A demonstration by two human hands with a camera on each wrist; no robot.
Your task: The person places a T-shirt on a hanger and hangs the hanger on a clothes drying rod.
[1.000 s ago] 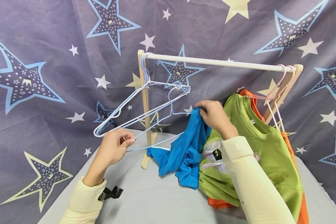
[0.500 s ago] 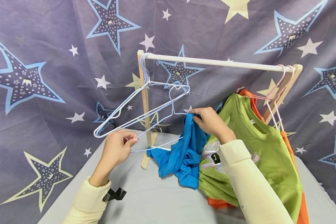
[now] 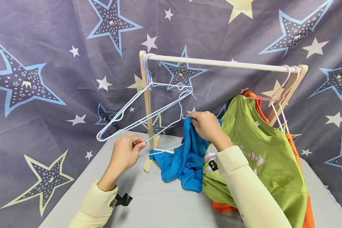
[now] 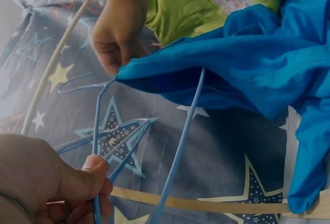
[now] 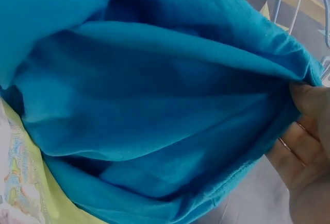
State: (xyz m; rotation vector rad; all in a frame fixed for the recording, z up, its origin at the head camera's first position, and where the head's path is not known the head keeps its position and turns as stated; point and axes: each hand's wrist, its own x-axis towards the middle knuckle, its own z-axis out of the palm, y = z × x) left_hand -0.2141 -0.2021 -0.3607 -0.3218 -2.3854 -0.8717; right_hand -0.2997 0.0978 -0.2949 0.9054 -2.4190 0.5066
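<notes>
In the head view my left hand (image 3: 126,151) pinches one arm of a light blue clothes hanger (image 3: 166,127). The hanger's other arm runs inside a blue shirt (image 3: 189,158), whose lower part lies bunched on the grey surface. My right hand (image 3: 206,126) pinches the shirt's edge close to the hanger's neck. From the left wrist view, the thumb and fingers close on the hanger wire (image 4: 96,131), and its hook (image 4: 77,86) sticks out free beyond the cloth. In the right wrist view the thumb presses the edge of the blue fabric (image 5: 170,95), which gapes open.
A rack with a white rail (image 3: 216,61) and wooden legs stands behind. Several bare hangers (image 3: 125,110) hang at its left end, close to the held hanger's hook. At the right end hang a green shirt (image 3: 262,148) and orange clothing (image 3: 294,148) on pink hangers.
My left hand has moved right, pushing the hanger further into the blue shirt. My right hand has drawn the shirt's edge left and down, up to the hanger's neck.
</notes>
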